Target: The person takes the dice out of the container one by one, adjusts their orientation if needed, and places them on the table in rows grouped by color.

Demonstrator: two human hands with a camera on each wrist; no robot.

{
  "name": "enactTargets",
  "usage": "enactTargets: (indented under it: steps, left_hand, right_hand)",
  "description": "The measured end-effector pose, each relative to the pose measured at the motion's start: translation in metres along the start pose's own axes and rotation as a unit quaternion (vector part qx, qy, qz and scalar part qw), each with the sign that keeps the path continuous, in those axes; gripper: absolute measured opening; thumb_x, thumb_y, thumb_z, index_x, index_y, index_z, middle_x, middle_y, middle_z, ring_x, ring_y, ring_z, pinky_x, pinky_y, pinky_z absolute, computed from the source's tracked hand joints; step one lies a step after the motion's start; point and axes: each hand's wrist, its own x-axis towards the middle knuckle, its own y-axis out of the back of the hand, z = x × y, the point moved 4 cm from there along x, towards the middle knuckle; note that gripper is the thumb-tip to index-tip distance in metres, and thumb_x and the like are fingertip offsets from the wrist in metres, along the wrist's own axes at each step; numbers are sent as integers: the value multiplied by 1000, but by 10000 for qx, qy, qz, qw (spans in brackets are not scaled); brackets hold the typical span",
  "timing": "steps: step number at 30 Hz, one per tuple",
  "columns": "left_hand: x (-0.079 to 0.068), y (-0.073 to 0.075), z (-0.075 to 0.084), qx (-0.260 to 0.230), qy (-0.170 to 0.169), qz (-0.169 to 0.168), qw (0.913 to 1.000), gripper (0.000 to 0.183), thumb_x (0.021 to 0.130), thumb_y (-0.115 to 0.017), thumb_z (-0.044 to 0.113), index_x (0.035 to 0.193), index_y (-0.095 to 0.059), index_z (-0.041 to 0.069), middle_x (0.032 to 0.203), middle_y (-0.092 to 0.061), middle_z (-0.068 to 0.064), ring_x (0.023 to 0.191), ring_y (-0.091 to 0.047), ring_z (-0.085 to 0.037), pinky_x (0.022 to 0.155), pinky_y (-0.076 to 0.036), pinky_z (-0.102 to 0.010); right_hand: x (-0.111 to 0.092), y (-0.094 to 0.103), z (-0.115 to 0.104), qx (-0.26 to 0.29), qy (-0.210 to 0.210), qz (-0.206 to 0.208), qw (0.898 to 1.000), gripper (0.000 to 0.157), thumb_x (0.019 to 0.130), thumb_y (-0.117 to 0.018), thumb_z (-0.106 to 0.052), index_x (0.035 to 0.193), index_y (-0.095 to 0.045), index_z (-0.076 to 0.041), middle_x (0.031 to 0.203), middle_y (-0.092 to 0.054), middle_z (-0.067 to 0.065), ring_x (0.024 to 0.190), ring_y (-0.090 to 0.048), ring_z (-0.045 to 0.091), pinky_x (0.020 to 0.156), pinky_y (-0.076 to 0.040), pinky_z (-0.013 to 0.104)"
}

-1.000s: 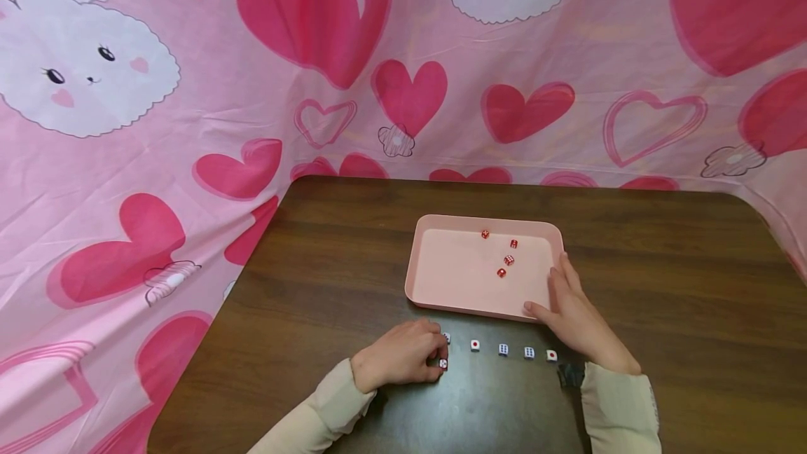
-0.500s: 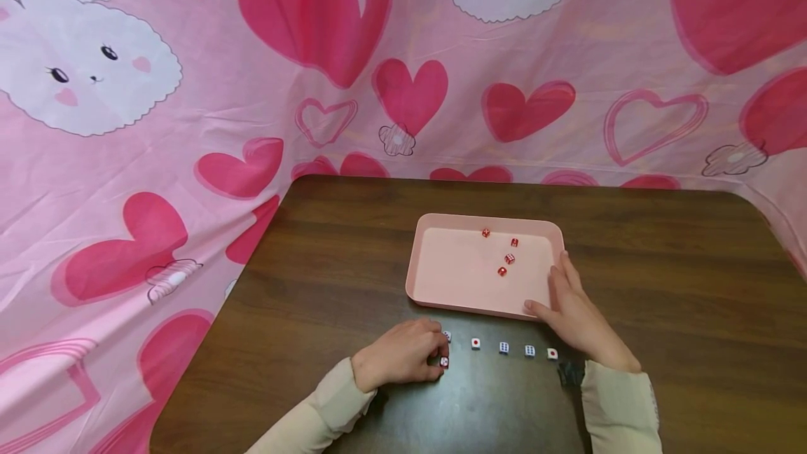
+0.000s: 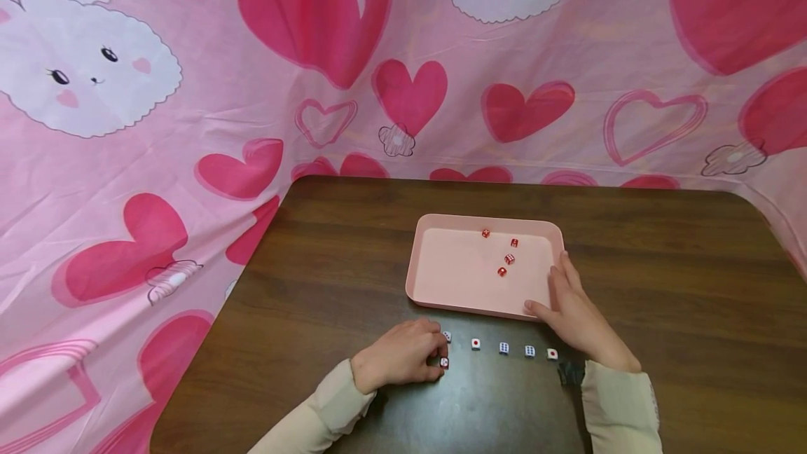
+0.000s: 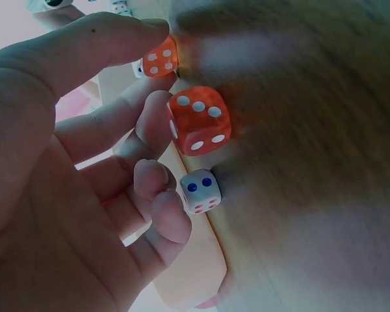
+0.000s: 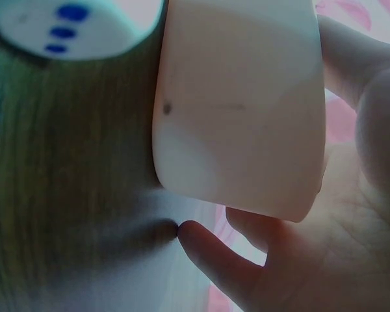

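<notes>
My left hand (image 3: pixel 403 352) is at the near left of the tray, palm turned down. Between thumb and index finger it pinches a red die (image 4: pixel 160 60) with white pips. Another red die (image 4: pixel 200 120) lies right at the middle fingertip, and a white die (image 4: pixel 201 190) with blue and red pips sits by the curled outer fingers. My right hand (image 3: pixel 583 317) holds the near right corner of the pink tray (image 3: pixel 441 303), thumb at the front rim and fingers along the right side. Several red dice (image 3: pixel 509 259) lie inside the tray.
In front of the tray runs a spaced row of white dice, among them a red-pipped die (image 3: pixel 476 345) and a blue-pipped die (image 3: pixel 504 348). A black object (image 3: pixel 570 374) is by the right sleeve. Pink heart-patterned cloth (image 3: pixel 410 33) hangs behind the wooden table (image 3: pixel 340 244).
</notes>
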Motion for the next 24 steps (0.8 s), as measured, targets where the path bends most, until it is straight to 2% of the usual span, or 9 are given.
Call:
enactTargets:
  steps: [11,20,24]
  left_hand:
    - [0,0,1,55,-38,51,10000,7,84,-71,30,82,-67,24,73,-46,15,69,-41,1,61,-32,-12]
    - [-1,0,0,79,84,-8,9999,9,82,-73,32,83,-68,25,74,-45,16,71,-42,0,62,-33,-13]
    - [-1,0,1,121,110,-37,9999,11,82,-73,35,84,-68,25,75,-47,16,72,-43,0,63,-34,-14]
  right_hand:
    - [-1,1,2,63,-33,-16,10000,103,87,-67,-46,152,-6,6,160,17,21,143,-8,51,104,-26,67]
    - [0,2,1,72,-5,10,10000,104,87,-67,-45,152,-4,5,160,15,22,144,-7,51,105,-24,67]
    - [-1,3,1,82,3,30,10000,102,87,-67,-44,152,-7,5,160,14,22,144,-8,50,105,-24,67]
